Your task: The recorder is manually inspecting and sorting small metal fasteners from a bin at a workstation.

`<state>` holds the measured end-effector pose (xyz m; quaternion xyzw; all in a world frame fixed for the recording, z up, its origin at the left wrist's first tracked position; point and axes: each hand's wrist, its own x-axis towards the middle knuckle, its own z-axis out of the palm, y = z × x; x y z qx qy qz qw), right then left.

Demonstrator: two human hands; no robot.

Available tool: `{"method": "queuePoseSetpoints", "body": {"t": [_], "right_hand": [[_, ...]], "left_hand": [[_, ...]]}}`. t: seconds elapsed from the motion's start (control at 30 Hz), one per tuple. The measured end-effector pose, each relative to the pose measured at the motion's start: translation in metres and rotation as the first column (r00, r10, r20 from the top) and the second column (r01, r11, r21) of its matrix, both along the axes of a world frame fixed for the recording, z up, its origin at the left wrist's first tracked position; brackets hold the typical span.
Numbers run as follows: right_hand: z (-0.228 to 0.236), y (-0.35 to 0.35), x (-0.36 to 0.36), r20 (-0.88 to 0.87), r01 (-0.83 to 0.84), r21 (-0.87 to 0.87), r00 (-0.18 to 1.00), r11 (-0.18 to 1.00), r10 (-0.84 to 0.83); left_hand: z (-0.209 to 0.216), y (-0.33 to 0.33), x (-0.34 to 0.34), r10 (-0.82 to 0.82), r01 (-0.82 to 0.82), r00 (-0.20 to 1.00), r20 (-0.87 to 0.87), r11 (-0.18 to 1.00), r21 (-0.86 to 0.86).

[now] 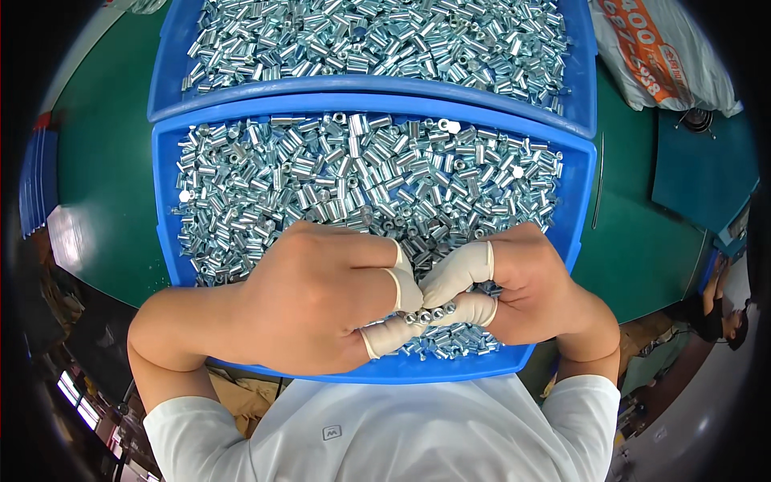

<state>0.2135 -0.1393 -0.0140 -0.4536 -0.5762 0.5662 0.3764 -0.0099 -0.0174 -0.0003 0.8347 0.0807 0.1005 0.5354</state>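
Observation:
My left hand (313,293) and my right hand (522,277) meet over the near part of a blue plastic bin (167,217). Cream rubber finger cots cover the thumbs and some fingertips. Pinched between both hands is a short row of several coupling nuts (426,316), side by side with their round bores facing me. Both hands are closed on this row. Beneath them, the bin is filled with loose, shiny coupling nuts (321,173) lying in all directions. My fingers hide part of the held nuts and of the pile below.
A second blue bin (369,85) of similar metal pieces adjoins the far side. Both stand on a green tabletop (104,185). At the far right lies a white and orange sack (662,56); a thin rod (598,181) lies beside the bin. Another person (723,321) is at the right edge.

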Motion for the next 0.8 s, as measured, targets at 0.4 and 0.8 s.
{"method": "queuePoseSetpoints", "body": {"t": [0.4, 0.8], "right_hand": [[-0.0014, -0.0020, 0.0011, -0.016, 0.011, 0.008, 1.000, 1.000, -0.011], [-0.0024, -0.0029, 0.0018, 0.003, 0.038, 0.031, 0.999, 0.999, -0.038]], "left_hand": [[-0.0013, 0.0007, 0.0032, -0.016, 0.015, 0.999, 0.039, 1.000, 0.013], [-0.0028, 0.0012, 0.0033, -0.003, 0.003, 1.000, 0.008, 1.000, 0.004]]}}
